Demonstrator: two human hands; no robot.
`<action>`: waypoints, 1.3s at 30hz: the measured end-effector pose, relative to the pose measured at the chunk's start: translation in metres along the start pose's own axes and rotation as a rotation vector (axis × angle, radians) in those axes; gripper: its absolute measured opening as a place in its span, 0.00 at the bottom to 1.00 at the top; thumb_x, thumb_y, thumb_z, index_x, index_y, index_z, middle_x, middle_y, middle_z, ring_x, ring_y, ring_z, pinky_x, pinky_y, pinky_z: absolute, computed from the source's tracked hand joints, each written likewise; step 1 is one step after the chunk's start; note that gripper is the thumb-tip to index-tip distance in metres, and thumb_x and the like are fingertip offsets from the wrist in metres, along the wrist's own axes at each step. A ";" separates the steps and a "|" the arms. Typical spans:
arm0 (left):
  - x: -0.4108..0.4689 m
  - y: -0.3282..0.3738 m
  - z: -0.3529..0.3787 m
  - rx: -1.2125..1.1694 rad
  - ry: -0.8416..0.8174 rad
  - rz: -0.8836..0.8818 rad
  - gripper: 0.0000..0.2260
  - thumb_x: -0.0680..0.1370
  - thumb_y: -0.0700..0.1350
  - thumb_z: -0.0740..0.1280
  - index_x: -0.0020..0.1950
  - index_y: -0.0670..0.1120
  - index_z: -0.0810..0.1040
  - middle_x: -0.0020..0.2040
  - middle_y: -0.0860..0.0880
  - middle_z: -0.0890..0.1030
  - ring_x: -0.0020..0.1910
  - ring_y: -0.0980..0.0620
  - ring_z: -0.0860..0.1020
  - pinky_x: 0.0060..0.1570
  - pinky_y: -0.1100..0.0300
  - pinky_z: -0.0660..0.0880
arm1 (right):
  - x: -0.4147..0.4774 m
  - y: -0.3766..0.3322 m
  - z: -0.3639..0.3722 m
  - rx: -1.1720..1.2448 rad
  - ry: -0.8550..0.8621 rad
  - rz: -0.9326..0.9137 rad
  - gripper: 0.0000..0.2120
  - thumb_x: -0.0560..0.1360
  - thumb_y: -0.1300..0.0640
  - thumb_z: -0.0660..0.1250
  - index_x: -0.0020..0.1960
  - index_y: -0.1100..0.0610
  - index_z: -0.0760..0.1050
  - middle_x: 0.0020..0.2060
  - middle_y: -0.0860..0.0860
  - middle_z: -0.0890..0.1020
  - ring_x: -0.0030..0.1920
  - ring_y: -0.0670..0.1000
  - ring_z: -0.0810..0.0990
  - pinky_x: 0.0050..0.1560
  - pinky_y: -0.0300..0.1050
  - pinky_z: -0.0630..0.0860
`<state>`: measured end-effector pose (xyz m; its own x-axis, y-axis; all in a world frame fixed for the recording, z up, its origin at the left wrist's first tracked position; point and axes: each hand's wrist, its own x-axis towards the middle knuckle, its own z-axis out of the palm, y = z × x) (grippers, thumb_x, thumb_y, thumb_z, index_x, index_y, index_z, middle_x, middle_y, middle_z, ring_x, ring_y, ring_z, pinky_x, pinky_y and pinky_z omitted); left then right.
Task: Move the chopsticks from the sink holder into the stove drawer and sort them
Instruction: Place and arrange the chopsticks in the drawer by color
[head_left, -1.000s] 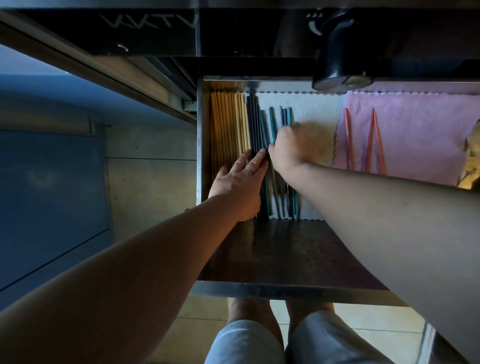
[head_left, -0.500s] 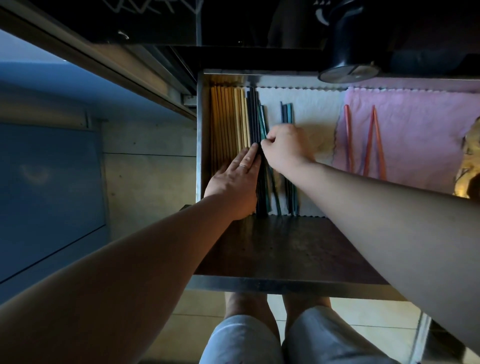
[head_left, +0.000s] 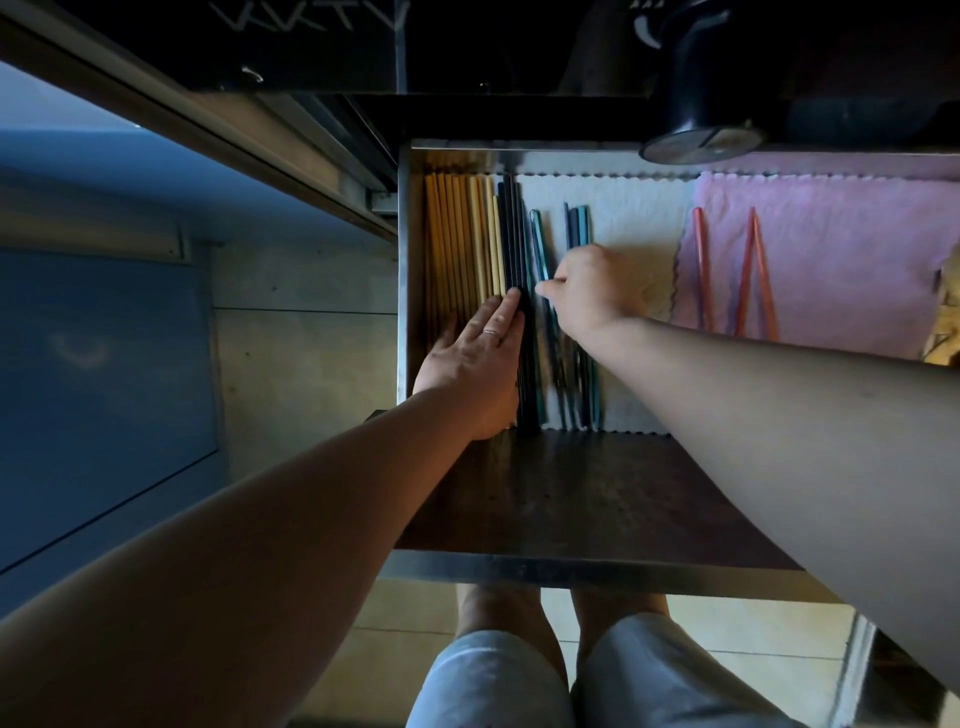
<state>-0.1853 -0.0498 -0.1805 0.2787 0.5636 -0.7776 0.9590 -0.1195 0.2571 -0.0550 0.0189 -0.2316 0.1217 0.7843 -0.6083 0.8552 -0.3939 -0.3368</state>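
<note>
Chopsticks (head_left: 514, 234), slim and black, lie against the flat left hand (head_left: 470, 369); right hand (head_left: 589, 291) pinches a glossy teal chopstick (head_left: 540, 244).

Bare dark drawer floor (head_left: 597, 493) open toward the front rim, bare strip of white liner (head_left: 639, 218) between blue chopsticks (head_left: 579, 223) and pink cloth (head_left: 831, 234), wooden chopsticks (head_left: 452, 234) packed against the left wall, black knob (head_left: 696, 130) overhanging the back edge.
</note>
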 end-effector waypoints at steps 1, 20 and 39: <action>0.000 0.000 0.000 0.002 0.000 0.000 0.39 0.80 0.45 0.62 0.79 0.49 0.36 0.77 0.54 0.30 0.78 0.53 0.35 0.76 0.44 0.48 | -0.001 -0.001 0.000 -0.015 -0.004 -0.007 0.11 0.73 0.52 0.72 0.39 0.58 0.76 0.33 0.54 0.76 0.35 0.54 0.77 0.38 0.41 0.69; 0.002 0.000 0.000 -0.004 -0.015 -0.011 0.38 0.80 0.46 0.62 0.80 0.49 0.38 0.78 0.55 0.30 0.78 0.53 0.36 0.76 0.43 0.50 | -0.007 -0.013 -0.001 -0.004 -0.016 0.044 0.12 0.74 0.54 0.71 0.50 0.63 0.80 0.44 0.57 0.83 0.46 0.57 0.83 0.41 0.41 0.71; 0.004 -0.001 0.003 -0.040 0.001 -0.011 0.41 0.79 0.45 0.63 0.79 0.53 0.34 0.78 0.55 0.31 0.78 0.54 0.36 0.76 0.41 0.51 | -0.012 -0.029 -0.008 -0.052 -0.038 0.039 0.10 0.74 0.56 0.70 0.51 0.62 0.79 0.46 0.57 0.83 0.47 0.56 0.82 0.39 0.39 0.70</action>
<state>-0.1853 -0.0504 -0.1855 0.2683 0.5658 -0.7797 0.9590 -0.0806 0.2716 -0.0773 0.0254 -0.2087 0.1368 0.7500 -0.6472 0.8756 -0.3970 -0.2751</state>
